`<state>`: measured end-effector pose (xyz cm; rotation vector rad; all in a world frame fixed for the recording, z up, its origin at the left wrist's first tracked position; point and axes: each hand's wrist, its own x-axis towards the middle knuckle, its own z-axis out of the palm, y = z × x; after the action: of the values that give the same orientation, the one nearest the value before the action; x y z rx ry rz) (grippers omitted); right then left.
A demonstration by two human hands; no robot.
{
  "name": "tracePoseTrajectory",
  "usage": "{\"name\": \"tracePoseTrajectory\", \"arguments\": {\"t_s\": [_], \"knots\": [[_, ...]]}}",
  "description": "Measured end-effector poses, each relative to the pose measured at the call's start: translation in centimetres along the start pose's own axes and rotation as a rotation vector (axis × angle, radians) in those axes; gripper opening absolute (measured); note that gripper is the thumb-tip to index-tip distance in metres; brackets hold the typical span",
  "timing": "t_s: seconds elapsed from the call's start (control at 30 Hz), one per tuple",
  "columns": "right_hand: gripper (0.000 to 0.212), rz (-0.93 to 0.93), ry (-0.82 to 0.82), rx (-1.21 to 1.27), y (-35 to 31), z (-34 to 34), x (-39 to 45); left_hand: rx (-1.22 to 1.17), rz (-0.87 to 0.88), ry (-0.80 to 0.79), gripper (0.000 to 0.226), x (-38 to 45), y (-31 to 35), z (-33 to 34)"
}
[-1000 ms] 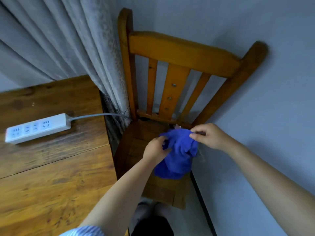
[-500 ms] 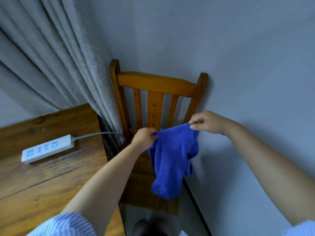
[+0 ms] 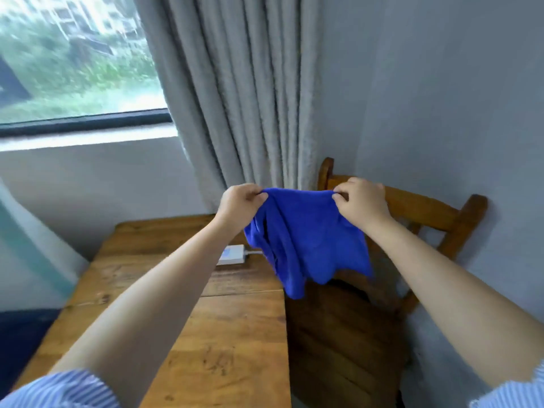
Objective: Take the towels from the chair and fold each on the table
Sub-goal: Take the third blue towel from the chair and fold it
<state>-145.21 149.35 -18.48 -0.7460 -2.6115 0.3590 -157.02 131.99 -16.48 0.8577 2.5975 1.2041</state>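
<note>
While both hands are pinching the top edge of the blue towel [image 3: 306, 237], the cloth is hanging free in the air between them. Left hand [image 3: 240, 201]: grip pressed together on one upper corner, thumb against curled fingers. Right hand [image 3: 360, 201]: same pinch on the other corner, knuckles toward the camera. Held this way, the edge is stretching almost straight and the rest is drooping in soft, uneven folds, which probably lets the towel open out before it goes down flat.

Towel is hanging over the gap where the tabletop [image 3: 223, 334] meets the chair [image 3: 426, 210]; its lower hem is dangling clear of both, touching neither as far as can be judged. Chair seat is looking bare in its visible part; no other towel in view.

White power strip [image 3: 232, 255] is lying on the tabletop behind the left forearm, partly hidden, its cable running toward the grey curtain [image 3: 250, 98]. Window [image 3: 79, 60] beyond, blurred.

Judgement: carrying stage; towel wants spreading on the near, bare boards, short of the strip.
</note>
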Motion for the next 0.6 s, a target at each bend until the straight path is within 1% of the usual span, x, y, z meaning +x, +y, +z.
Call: {"name": "tracePoseTrajectory", "arguments": {"t_s": [0.03,0.07,0.1,0.17,0.23,0.33,0.4,0.43,0.47,0.5,0.57,0.6], "knots": [[0.026,-0.068,0.115,0.01,-2.7,0.2,1.0,-0.035,-0.011,0.121,0.019,0.0,-0.5,-2.5],[0.025,-0.151,0.22,0.015,-5.4,0.4,1.8,-0.016,-0.002,0.23,0.02,0.0,-1.1,-4.8],[0.019,-0.234,0.312,0.013,-8.7,0.7,2.7,0.063,0.011,0.331,0.021,-0.3,-2.1,-7.7],[0.011,-0.336,0.374,-0.04,-14.7,1.1,3.3,0.271,0.036,0.472,0.025,-1.2,-4.2,-12.3],[0.011,-0.409,0.373,-0.066,-21.1,1.8,3.1,0.378,0.042,0.568,0.027,-2.7,-7.0,-17.1],[0.01,-0.466,0.323,-0.018,-28.8,3.7,2.4,0.476,-0.01,0.621,0.029,-4.4,-11.5,-23.2],[0.015,-0.47,0.27,0.037,-33.2,5.3,2.1,0.495,-0.075,0.619,0.029,-5.0,-14.4,-27.0],[0.02,-0.459,0.276,0.043,-35.1,6.2,2.1,0.505,-0.099,0.613,0.029,-5.3,-15.7,-28.7],[0.025,-0.444,0.249,0.035,-37.8,7.4,2.0,0.513,-0.119,0.608,0.029,-5.6,-17.7,-30.7],[0.029,-0.418,0.218,0.031,-39.1,8.2,2.2,0.52,-0.128,0.592,0.029,-5.7,-18.7,-31.6],[0.032,-0.354,0.15,0.062,-42.3,10.1,2.2,0.529,-0.137,0.559,0.029,-6.1,-21.5,-33.8],[0.032,-0.329,0.15,0.079,-43.6,10.9,2.2,0.521,-0.132,0.546,0.029,-6.3,-22.8,-34.6]]}}
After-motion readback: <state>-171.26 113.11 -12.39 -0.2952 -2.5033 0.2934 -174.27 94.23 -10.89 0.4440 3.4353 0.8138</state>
